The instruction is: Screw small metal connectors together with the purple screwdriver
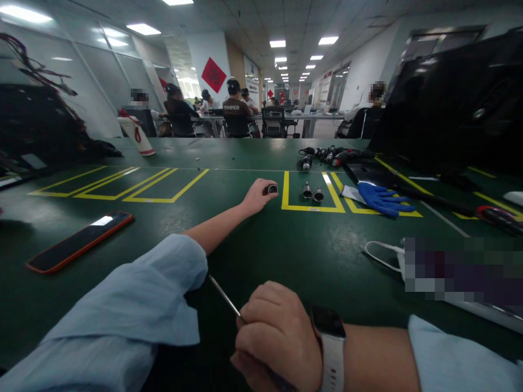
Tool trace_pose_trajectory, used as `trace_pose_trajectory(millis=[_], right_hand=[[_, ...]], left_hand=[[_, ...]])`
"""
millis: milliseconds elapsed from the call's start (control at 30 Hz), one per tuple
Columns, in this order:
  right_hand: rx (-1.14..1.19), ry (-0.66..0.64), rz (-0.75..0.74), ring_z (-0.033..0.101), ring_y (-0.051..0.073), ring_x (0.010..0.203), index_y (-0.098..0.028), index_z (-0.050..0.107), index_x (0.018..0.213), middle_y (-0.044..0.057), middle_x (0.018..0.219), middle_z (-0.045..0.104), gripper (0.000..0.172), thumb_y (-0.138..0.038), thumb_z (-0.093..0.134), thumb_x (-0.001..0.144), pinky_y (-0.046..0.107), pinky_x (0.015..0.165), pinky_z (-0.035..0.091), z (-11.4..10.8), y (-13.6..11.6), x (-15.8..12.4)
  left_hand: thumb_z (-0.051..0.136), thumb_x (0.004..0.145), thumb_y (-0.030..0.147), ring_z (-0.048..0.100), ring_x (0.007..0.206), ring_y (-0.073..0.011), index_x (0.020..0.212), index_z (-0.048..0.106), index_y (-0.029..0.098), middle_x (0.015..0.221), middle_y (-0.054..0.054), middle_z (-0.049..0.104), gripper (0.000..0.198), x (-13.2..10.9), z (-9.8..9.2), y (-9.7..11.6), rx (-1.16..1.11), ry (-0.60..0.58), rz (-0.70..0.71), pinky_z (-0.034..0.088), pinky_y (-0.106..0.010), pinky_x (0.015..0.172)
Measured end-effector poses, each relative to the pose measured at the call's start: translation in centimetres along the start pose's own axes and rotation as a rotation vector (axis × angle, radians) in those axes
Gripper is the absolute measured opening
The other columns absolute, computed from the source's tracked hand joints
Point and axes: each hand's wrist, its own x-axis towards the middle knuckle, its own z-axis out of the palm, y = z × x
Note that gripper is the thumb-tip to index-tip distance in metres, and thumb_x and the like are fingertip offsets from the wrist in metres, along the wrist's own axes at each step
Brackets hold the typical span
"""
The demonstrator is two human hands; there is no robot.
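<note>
My left hand (257,196) is stretched far out over the green table (286,256), fingers closed on a small dark cylindrical part (270,189) just left of a yellow-outlined box (312,208). Inside that box stand two small metal cylindrical parts (312,192). My right hand (275,335), wearing a watch, rests near the front edge as a fist around a thin metal rod (224,295) that sticks out to the upper left.
A phone in an orange case (79,241) lies at the left. A blue glove (382,199), a pile of dark parts (324,155), a black monitor (453,103) and a white cable (382,256) sit at the right. A paper cup (136,136) stands far left. Several people sit at desks beyond.
</note>
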Motion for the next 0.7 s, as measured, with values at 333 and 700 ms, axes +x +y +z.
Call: trace_pose_trajectory(millis=[333, 700], right_hand=[[-0.044, 0.122, -0.061, 0.047, 0.011, 0.057, -0.021, 0.046, 0.070, -0.004, 0.061, 0.053, 0.019, -0.034, 0.050, 0.084, 0.029, 0.051, 0.030, 2.4, 1.3, -1.5], [-0.109, -0.023, -0.066, 0.045, 0.013, 0.056, -0.022, 0.047, 0.069, -0.004, 0.057, 0.046, 0.022, -0.039, 0.048, 0.084, 0.030, 0.052, 0.029, 2.8, 1.7, -2.0]], left_hand=[[0.067, 0.073, 0.015, 0.055, 0.096, -0.0200, 0.104, 0.065, 0.014, 0.109, -0.009, 0.057, 0.031, 5.6, 4.1, 0.9, -0.080, -0.168, 0.073, 0.047, -0.035, 0.085], [0.067, 0.072, 0.014, 0.057, 0.092, -0.0195, 0.121, 0.053, 0.013, 0.120, -0.013, 0.052, 0.051, 5.5, 4.7, 1.5, -0.118, -0.226, 0.066, 0.050, -0.036, 0.082]])
